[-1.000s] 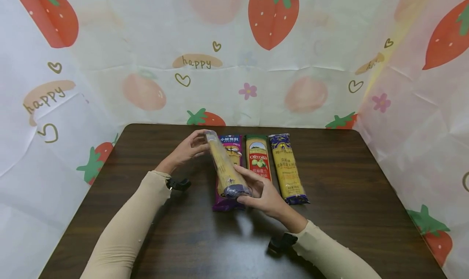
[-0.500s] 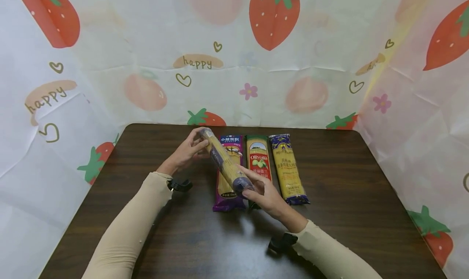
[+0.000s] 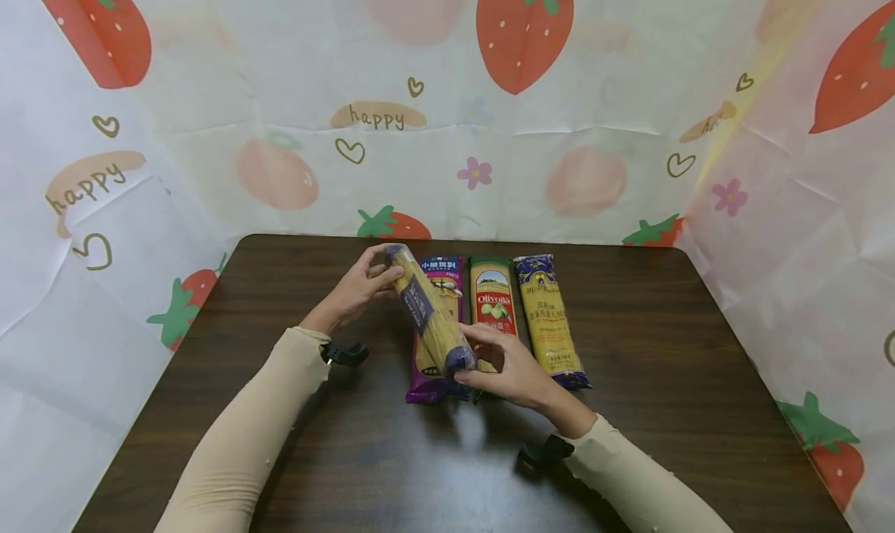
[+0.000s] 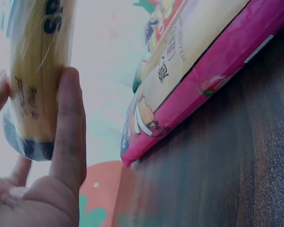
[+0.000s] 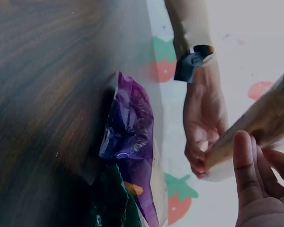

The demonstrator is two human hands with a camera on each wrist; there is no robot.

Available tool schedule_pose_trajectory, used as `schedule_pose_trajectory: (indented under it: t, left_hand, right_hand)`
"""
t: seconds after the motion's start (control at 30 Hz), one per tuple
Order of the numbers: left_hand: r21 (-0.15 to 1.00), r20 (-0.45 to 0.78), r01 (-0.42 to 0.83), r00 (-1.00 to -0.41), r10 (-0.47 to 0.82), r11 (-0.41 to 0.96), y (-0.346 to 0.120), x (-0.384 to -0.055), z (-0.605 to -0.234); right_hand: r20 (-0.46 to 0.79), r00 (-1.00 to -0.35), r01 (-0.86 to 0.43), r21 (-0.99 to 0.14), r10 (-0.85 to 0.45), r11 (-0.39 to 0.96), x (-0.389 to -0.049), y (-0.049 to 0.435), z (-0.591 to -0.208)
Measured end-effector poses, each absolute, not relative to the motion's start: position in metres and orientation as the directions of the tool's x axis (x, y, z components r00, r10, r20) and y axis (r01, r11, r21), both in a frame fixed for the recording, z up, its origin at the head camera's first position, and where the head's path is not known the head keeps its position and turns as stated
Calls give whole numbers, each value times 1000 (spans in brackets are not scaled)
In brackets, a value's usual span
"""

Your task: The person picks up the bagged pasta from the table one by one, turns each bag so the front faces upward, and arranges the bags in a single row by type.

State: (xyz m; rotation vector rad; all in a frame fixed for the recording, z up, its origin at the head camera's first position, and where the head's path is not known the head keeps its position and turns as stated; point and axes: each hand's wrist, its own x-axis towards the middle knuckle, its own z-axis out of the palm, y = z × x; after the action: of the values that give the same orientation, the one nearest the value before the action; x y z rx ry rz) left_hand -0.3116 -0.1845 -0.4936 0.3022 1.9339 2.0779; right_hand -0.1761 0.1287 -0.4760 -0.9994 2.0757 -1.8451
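Observation:
Both hands hold a packet of spaghetti (image 3: 432, 315) slantwise above the table, in clear wrap with dark blue ends and a blue label facing up. The left hand (image 3: 356, 290) grips its far upper end; in the left wrist view, thumb and fingers (image 4: 68, 123) lie on either side of the packet (image 4: 38, 85). At the lower, nearer end, the right hand (image 3: 513, 368) pinches it between thumb and fingers. Beneath it lies a purple pasta packet (image 3: 428, 389), partly covered. To the right is a green-and-red Olivoila pasta packet (image 3: 493, 292), its lower part hidden by the right hand.
A yellow pasta packet with blue ends (image 3: 548, 323) lies at the right of the row. The dark wooden table (image 3: 664, 377) backs onto a strawberry-print curtain (image 3: 433, 67). Each wrist wears a black strap device, as on the left wrist (image 3: 344, 353).
The held spaghetti packet has been rolled about its length, so the blue label has come round to the top. Its lower end dipped right, then back left. The packets on the table stayed put.

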Motion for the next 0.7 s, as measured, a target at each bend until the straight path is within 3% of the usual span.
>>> schedule_pose_trajectory:
  t: [0.17,0.43,0.7]
  left_hand:
    - [993,-89,-106,-952,294,-43,-183,-312,-491]
    - [997,-55,-66,-968,244,-36,-183,-308,-485]
    - [989,-8,-62,-928,372,-134,-191,-304,-479]
  right_hand:
    - [261,-754,-343,-939,-602,23,-175,128,-477]
    - [237,-775,-205,-971,-586,-122,-171,123,-480]
    - [223,-802,-99,-965,-554,-244,-166,121,-480]
